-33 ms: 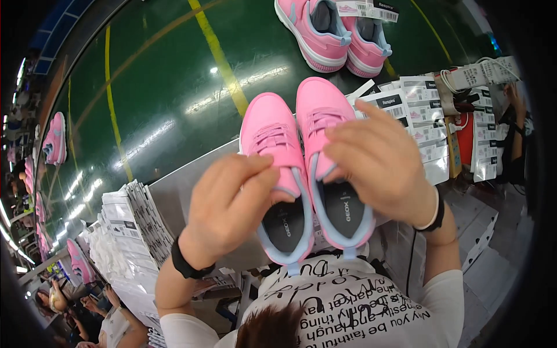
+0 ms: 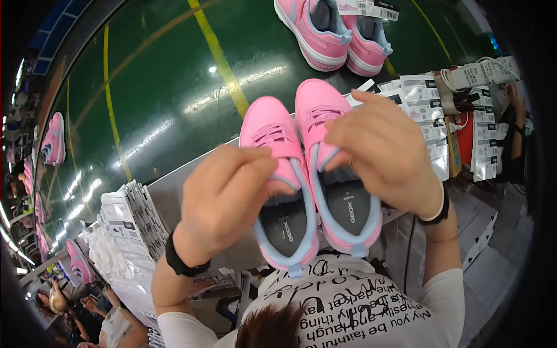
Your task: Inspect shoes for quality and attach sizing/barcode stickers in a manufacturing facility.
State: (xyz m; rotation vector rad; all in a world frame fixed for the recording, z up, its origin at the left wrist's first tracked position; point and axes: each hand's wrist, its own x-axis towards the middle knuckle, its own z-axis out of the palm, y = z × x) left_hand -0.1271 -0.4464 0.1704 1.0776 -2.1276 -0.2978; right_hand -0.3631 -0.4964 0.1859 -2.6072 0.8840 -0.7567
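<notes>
My left hand (image 2: 223, 191) pinches the left shoe (image 2: 287, 169) midway along, right hand (image 2: 390, 153) grips the right shoe (image 2: 313, 136) likewise, probably so the pair lines up lol.

You have bright light over the green work surface (image 2: 156, 75), whose gloss throws back white streaks of glare. White strip lights (image 2: 5, 213) shine past its left end. On its near side, your pink sneakers (image 2: 268, 119) are clear, with shadow inside; your left hand (image 2: 217, 197) and right hand (image 2: 391, 153) look slightly soft. Fisheye distortion bends the surface's edges, and blackness closes the corners around it.
</notes>
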